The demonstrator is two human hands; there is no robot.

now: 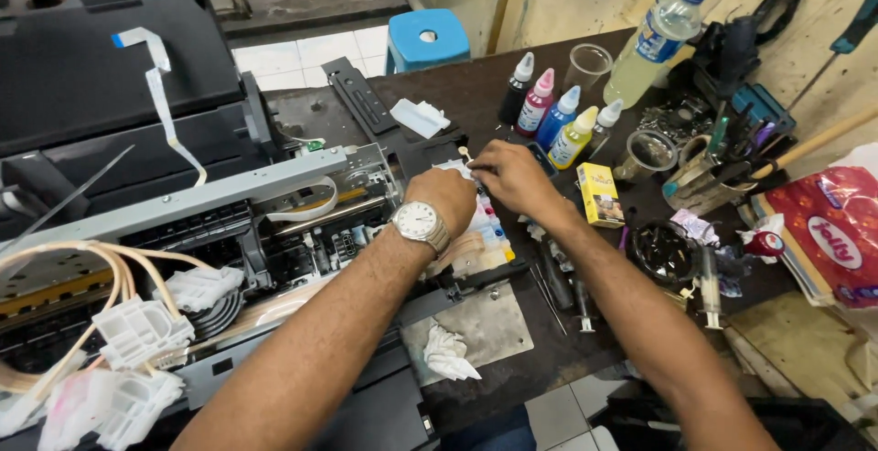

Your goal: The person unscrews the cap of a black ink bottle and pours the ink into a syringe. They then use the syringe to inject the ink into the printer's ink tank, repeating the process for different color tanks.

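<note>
My left hand (448,197), with a silver wristwatch (419,222) on the wrist, rests on a set of ink cartridges (489,231) with coloured tabs beside the opened printer (183,222). My right hand (514,177) is closed over the far end of the same cartridge block, fingers pinched near a small cotton swab tip (465,152). Both hands touch the block; what lies under the palms is hidden.
Ink bottles (549,108) in black, pink, blue and yellow stand behind the hands, beside a clear cup (586,65) and a plastic bottle (654,44). A yellow box (599,195), syringes (710,286), tools, crumpled tissue (448,352), a blue stool (428,37) and white ink tubes (137,332) surround the dark table.
</note>
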